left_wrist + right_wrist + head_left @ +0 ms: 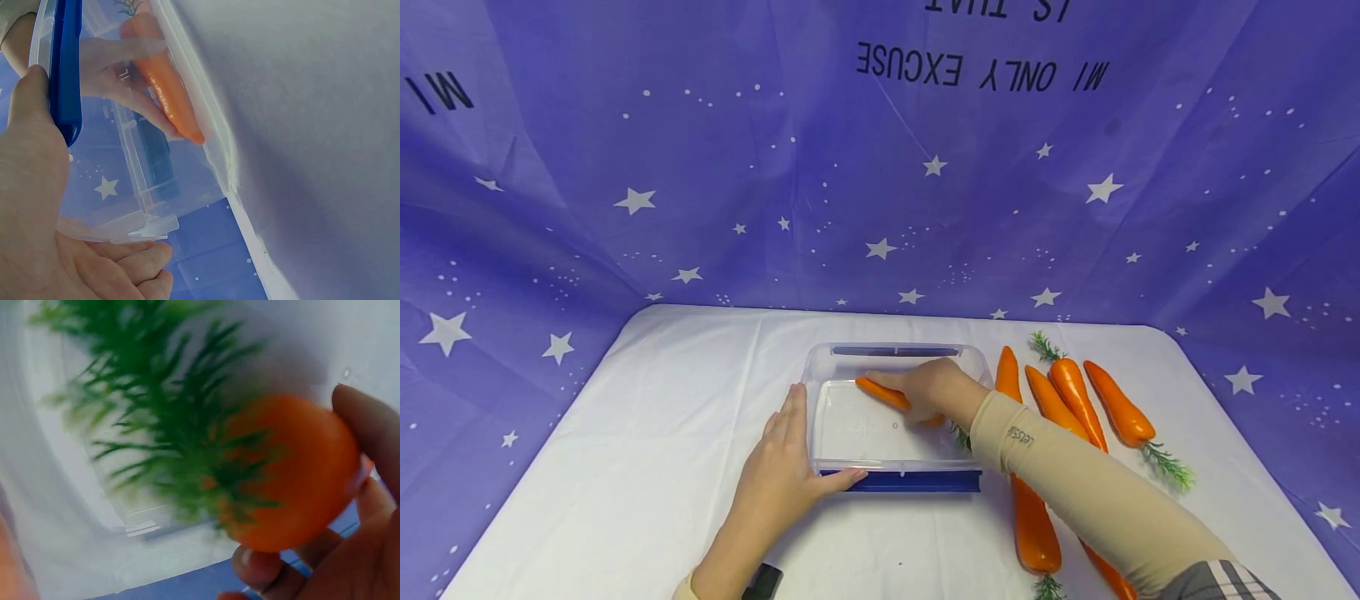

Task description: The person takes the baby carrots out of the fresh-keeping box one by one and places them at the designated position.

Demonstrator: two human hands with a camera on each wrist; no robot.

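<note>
A clear plastic container (857, 437) with blue clasps (917, 481) stands in the middle of the table. My left hand (775, 467) holds its near left corner, thumb at the front rim and fingers along the left side. Inside the container, my right hand (934, 387) grips an orange carrot (882, 392) with a green leafy top. Through the clear wall in the left wrist view, the carrot (165, 87) slants with its tip low near the bottom. Up close in the right wrist view, leaves (156, 406) cover part of the carrot's thick end (294, 469).
Several more carrots with green tops lie right of the container, including one carrot (1120, 404) farthest right and a long carrot (1036, 525) partly under my right sleeve (1075, 475). A small black object (763, 581) lies by my left wrist. A purple starry curtain (820, 192) hangs behind the table.
</note>
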